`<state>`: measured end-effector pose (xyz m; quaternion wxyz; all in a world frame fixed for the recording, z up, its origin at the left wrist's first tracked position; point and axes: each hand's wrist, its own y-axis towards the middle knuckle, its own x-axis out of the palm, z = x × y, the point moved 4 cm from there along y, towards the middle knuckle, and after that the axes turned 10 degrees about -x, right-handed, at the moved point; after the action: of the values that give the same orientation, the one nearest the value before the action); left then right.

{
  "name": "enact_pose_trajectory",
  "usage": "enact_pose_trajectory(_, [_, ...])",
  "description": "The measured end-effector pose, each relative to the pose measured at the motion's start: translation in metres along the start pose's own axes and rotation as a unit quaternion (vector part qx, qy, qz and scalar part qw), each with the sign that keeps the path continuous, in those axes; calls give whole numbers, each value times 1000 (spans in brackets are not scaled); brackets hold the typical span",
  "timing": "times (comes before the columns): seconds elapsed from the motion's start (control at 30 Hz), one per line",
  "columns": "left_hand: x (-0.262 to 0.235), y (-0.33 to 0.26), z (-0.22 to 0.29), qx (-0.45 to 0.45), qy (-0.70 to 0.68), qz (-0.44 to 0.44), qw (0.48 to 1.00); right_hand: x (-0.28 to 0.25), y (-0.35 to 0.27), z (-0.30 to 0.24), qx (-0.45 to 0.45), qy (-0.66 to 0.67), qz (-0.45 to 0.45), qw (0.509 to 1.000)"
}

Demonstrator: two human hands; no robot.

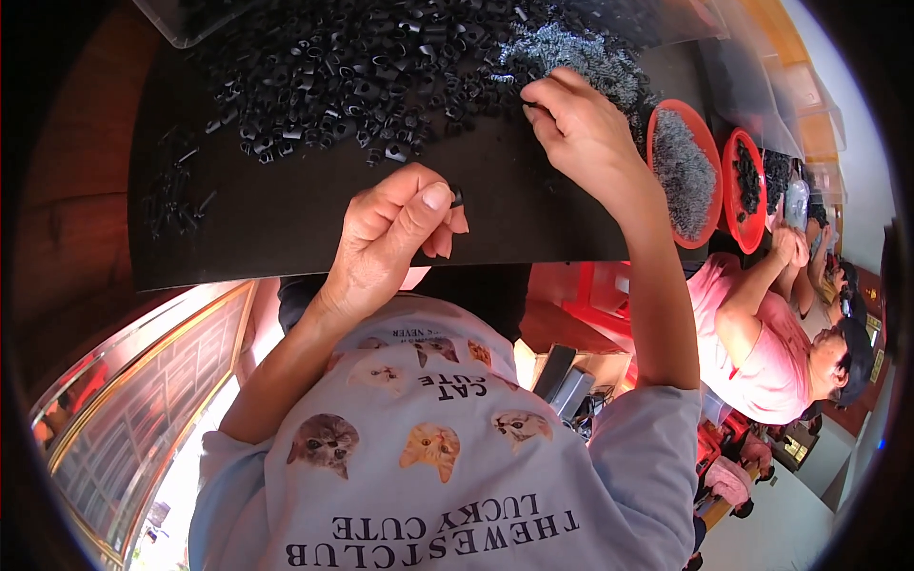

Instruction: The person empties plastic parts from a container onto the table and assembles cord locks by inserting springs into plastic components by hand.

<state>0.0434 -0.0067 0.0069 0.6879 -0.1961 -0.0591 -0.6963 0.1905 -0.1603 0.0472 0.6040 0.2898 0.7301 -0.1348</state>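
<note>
left hand (395, 233) pinches small black part (457, 196), mostly hidden

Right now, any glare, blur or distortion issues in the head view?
Head view: strong fisheye bending, the black mat edge curves; dark vignette at the rim. Blown-out daylight at lower left and right. Left hand and right hand are sharp; black parts merge into the mat.

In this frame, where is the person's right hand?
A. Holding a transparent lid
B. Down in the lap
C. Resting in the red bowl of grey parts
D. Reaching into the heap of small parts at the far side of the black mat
D: the right hand reaches with its fingertips into the heap of small black parts beside the grey parts on the black mat, well short of the red bowl.
</note>
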Motion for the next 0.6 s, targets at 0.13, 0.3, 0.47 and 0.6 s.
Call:
enact_pose_trajectory(0.13, [0,0,-1,-2,-8,2,1000,1,-1,-8,-12,-54,-35,998])
enact_pose_trajectory(0.3, [0,0,0,5,-13,1,1000,1,-6,-17,-27,-89,-43,995])
enact_pose_trajectory(0.47, [-1,0,-2,6,-26,3,1000,2,-7,-20,-49,-111,-36,992])
enact_pose_trajectory(0.6, [-2,1,-3,2,-48,0,999,-6,-11,-22,-42,14,28,999])
